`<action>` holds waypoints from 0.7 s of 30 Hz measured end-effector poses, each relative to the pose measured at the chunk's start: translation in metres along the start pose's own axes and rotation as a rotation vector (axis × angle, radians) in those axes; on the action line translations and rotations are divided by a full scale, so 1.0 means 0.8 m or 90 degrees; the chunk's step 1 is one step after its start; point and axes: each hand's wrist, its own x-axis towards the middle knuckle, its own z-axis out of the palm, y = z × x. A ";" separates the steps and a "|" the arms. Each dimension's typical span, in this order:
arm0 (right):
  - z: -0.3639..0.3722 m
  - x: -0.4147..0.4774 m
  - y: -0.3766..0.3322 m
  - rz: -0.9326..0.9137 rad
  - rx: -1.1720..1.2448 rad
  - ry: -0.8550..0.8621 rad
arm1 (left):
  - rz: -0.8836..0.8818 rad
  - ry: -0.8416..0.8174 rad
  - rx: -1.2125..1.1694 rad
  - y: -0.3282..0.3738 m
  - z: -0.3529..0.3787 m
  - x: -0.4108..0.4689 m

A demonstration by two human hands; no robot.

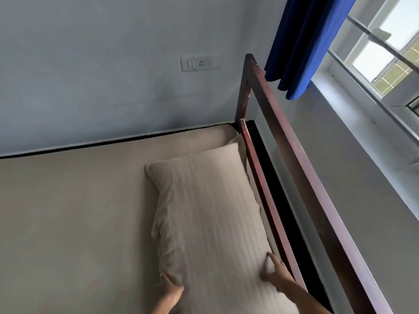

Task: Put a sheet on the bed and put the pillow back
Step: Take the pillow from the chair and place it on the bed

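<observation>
A pale grey wall (90, 75) runs behind the bed, whose mattress is already covered by a smooth beige sheet (68, 211) reaching the wall edge. Along the right side stands the dark wooden headboard (294, 155), with a window (385, 53) and a blue curtain (301, 41) beyond it.

The striped beige pillow (208, 211) lies on the sheet, its long side just beside the headboard's lower rail and its far end near the corner of the bed.

The left hand (171, 291) holds the pillow's near left corner; its fingers seem tucked round the edge, mostly hidden beneath the fabric. The right hand (277, 274) rests on top near the rail side, fingers released and laid flat, denting the surface.

The pillow looks light, soft and floppy, so it would sag if lifted by one corner. Taking both near corners, or sliding it with flat palms, would probably suit best, and the loose case may bunch under a pull.

A small switch plate (200, 62) sits on the wall.
</observation>
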 end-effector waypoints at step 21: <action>-0.042 0.020 -0.049 0.038 -0.117 0.203 | 0.197 0.048 0.169 0.051 -0.016 -0.014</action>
